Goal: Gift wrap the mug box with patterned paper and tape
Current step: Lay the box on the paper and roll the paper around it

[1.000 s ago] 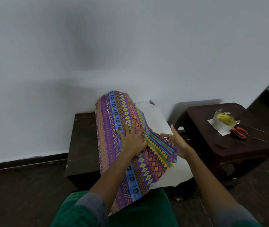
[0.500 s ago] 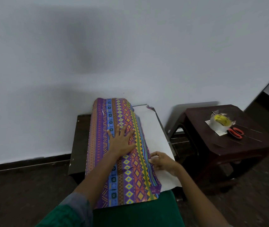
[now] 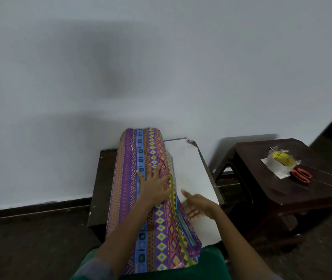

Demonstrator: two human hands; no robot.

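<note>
A long sheet of patterned paper (image 3: 138, 199), purple, blue and orange, is folded over something on a low dark table (image 3: 102, 178); the mug box is hidden under it. The paper's white underside (image 3: 193, 172) lies flat to the right. My left hand (image 3: 155, 184) presses flat on the patterned fold, fingers spread. My right hand (image 3: 198, 205) rests on the white part beside the fold's edge, fingers straight. A roll of tape (image 3: 281, 160) sits on the side table (image 3: 282, 186) at the right.
Orange-handled scissors (image 3: 301, 175) lie next to the tape on a white sheet. A white wall stands right behind both tables. The floor is dark. A green garment (image 3: 211, 261) on my lap shows at the bottom edge.
The raised patterned flap has been laid down flat over the bundle. My right hand dropped to the paper by the fold's edge and opened its fingers. My left hand stays pressing on top.
</note>
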